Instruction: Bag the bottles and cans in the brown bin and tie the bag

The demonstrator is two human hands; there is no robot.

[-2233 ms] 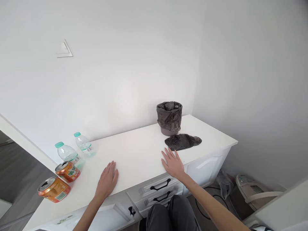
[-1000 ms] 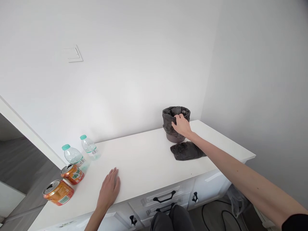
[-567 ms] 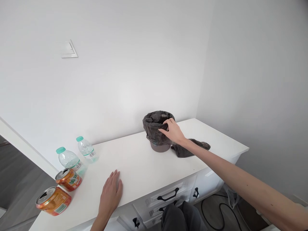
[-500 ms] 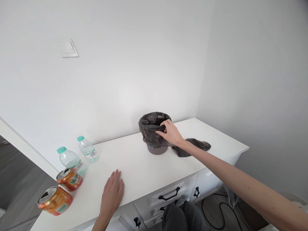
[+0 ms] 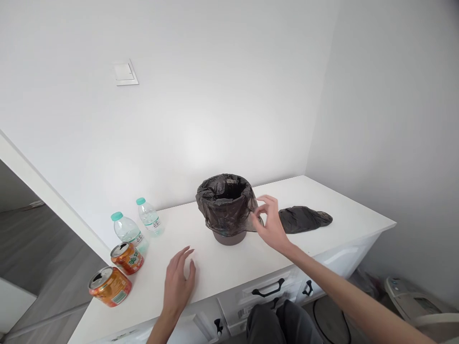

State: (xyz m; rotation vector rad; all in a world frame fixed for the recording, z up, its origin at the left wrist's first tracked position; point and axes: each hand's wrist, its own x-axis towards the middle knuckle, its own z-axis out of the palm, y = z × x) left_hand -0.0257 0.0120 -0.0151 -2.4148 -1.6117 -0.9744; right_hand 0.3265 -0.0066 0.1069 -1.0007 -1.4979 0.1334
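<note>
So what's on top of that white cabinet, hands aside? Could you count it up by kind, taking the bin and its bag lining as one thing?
Clear bottles: 2
Orange cans: 2
Lined bin: 1
Loose black bag: 1
Total: 6

- The bin's (image 5: 229, 238) upper wall is hidden under its black bag (image 5: 227, 217); its bottom is lost in the dark.
- The right hand (image 5: 271, 225) covers the near end of the flat bag (image 5: 305, 219); whether its fingertips touch the bin's bag cannot be told.
- The rear can (image 5: 126, 258) hides part of one bottle (image 5: 126, 229); small label print is unreadable.
- Both forearms (image 5: 333, 282), the legs (image 5: 267, 327) and the grey machine (image 5: 399, 294) are cut off by the view's edges.
</note>
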